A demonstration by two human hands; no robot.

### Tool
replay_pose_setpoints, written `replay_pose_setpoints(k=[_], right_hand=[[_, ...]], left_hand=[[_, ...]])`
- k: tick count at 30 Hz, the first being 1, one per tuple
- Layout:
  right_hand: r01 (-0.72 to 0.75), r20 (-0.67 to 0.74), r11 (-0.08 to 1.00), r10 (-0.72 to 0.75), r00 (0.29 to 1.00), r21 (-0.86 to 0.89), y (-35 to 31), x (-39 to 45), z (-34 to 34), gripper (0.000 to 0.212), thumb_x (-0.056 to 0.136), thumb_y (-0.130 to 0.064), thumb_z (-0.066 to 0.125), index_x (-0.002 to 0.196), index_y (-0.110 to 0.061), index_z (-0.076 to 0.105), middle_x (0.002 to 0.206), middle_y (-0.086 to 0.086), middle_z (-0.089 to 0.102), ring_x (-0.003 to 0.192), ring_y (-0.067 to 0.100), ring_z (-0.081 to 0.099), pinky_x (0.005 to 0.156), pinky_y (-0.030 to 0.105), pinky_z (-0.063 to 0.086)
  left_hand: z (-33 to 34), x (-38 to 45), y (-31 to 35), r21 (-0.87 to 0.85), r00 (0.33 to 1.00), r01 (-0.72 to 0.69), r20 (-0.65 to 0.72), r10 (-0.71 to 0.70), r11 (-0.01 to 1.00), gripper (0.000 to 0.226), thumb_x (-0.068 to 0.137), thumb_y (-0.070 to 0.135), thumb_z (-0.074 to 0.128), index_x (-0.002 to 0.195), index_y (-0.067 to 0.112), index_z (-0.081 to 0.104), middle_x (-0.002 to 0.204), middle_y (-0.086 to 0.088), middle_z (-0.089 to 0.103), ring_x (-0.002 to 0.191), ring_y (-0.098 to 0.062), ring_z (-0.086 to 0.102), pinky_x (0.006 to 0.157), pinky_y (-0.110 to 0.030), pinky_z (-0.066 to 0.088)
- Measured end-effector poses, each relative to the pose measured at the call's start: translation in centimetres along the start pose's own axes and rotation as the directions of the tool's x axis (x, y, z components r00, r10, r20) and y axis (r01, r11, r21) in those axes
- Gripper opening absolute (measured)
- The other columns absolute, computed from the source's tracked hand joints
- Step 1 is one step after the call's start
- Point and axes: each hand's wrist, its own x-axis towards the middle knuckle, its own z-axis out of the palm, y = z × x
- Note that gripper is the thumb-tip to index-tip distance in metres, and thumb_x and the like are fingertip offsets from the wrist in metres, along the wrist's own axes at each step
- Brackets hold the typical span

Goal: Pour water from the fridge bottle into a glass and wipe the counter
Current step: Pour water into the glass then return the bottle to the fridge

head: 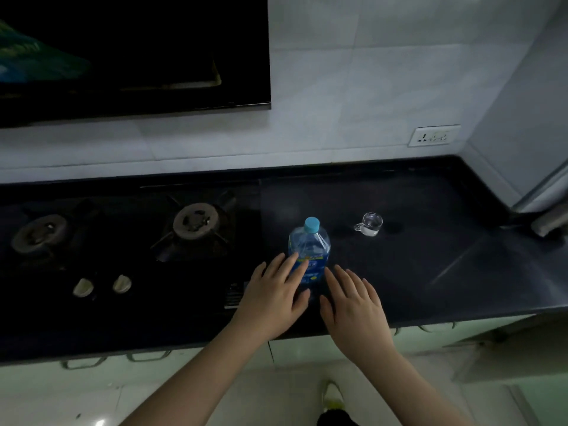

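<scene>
A clear plastic water bottle [310, 247] with a light blue cap and a blue label stands upright on the black counter [430, 272]. My left hand [273, 296] hovers in front of it with fingers spread, fingertips over the label. My right hand [353, 305] is just right of the bottle's base, fingers apart, holding nothing. A small clear glass cup [369, 224] with a handle on its left side sits on the counter behind and to the right of the bottle. It is too small and dim to tell what is in it.
A black two-burner gas stove [190, 222] with two knobs [101, 285] fills the counter's left half. A dark hood [135, 56] hangs above it. A wall socket [434, 136] sits on the tiled wall at the back right. A grey appliance edge [550, 222] is at far right.
</scene>
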Motion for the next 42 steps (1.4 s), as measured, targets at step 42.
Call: replay_pose_setpoints(k=[42], right_hand=[[-0.803,0.803,-0.012,0.003,0.595,0.595,9.3,13.4,6.0,0.028,0.101,-0.019,0.048,0.126,-0.008,0.054,0.135,0.019,0.055,0.115,0.030,0.058,0.096,0.039,0.049]], left_hand=[[-1.1,11.4,1.4,-0.737,0.913,0.326,0.085,-0.398,0.592,0.081,0.058,0.035,0.094,0.126,0.040,0.050,0.117,0.023,0.059,0.110,0.007,0.055,0.097,-0.025,0.051]])
